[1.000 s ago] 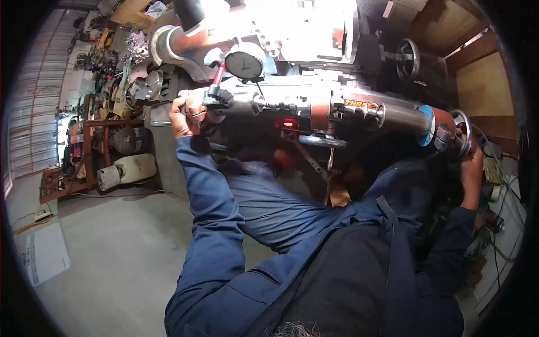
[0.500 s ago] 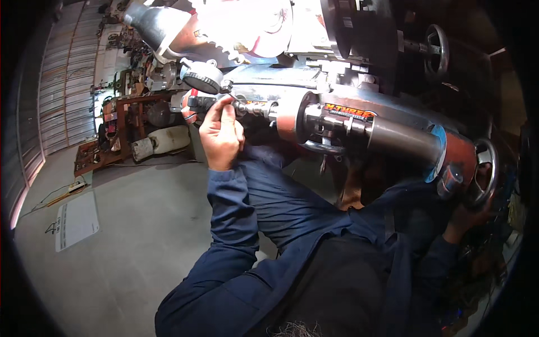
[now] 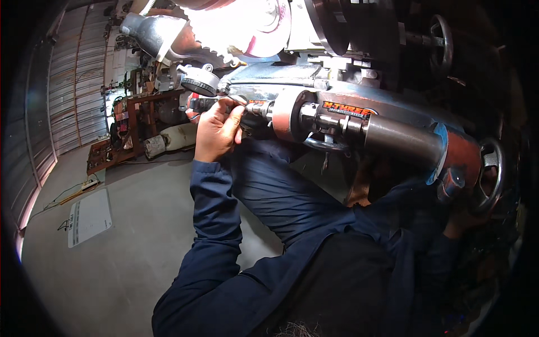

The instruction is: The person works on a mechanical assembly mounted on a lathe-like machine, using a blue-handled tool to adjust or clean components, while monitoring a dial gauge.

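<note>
My left hand [image 3: 218, 130] is closed in a pinch at the left end of a stepped metal shaft [image 3: 259, 109]. What lies between thumb and fingers is hidden. A round dial gauge [image 3: 200, 82] sits just above and left of those fingertips. Farther right, the shaft line passes a reddish-brown ring-shaped part [image 3: 285, 119] and meets a thick grey cylinder [image 3: 402, 141]. At the far right, in deep shadow, my right hand [image 3: 464, 220] is at the lower rim of a metal handwheel [image 3: 492, 175]; its fingers do not show clearly.
A bright lamp glare covers the machine's top, beside a silvery lamp-like housing [image 3: 154, 32]. Another handwheel [image 3: 442, 46] stands at the back right. On the left are a brown wooden shelf [image 3: 132, 121], a pale cylindrical object [image 3: 168, 140] and a white board [image 3: 90, 218] on the floor.
The head view has shifted slightly. My left fingertips have moved a little to the right, away from the dial gauge, still pinched. My right hand stays by the handwheel rim.
</note>
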A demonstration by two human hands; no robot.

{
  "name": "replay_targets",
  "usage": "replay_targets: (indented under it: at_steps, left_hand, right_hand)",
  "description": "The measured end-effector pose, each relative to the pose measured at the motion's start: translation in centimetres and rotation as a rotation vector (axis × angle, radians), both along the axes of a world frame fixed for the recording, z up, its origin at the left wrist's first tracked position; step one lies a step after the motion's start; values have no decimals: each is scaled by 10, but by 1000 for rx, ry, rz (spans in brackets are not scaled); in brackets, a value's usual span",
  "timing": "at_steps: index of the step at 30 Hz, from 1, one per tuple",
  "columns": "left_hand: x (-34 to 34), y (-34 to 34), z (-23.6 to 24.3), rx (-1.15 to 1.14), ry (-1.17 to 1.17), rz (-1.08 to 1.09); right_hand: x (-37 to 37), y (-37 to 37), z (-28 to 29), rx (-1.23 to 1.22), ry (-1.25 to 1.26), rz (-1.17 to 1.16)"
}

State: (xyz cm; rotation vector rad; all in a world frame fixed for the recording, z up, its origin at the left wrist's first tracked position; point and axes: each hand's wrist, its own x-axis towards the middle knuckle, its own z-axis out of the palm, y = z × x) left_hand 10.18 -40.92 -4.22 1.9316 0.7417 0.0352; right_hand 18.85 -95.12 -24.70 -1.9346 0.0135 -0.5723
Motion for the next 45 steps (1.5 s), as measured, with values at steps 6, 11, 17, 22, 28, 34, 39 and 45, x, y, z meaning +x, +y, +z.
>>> replay_targets:
  at_steps: [6,11,17,22,28,34,39,45]
  left_hand:
    - [3,-2,0,37,-43,-30]
    - [4,-3,5,61,44,-32]
    - [-24,-2,3,182,-62,-35]
    - [-60,18,11,322,-684,464]
    - [-49,151,-14,-18,-498,610]
    - [-42,161,-64,-582,-697,176]
    - [-42,156,-66,-791,-792,278]
    - [-34,163,-70,-916,-748,284]
  right_hand:
    - [12,12,14,-28,0,46]
    - [27,36,44,25,-16,176]
    - [25,19,59,-56,222,205]
    - [31,-9,83,-69,422,461]
    - [42,-45,109,-121,452,550]
    - [62,26,169,224,403,393]
    - [123,19,143,99,545,365]
    - [128,-85,49,-71,471,521]
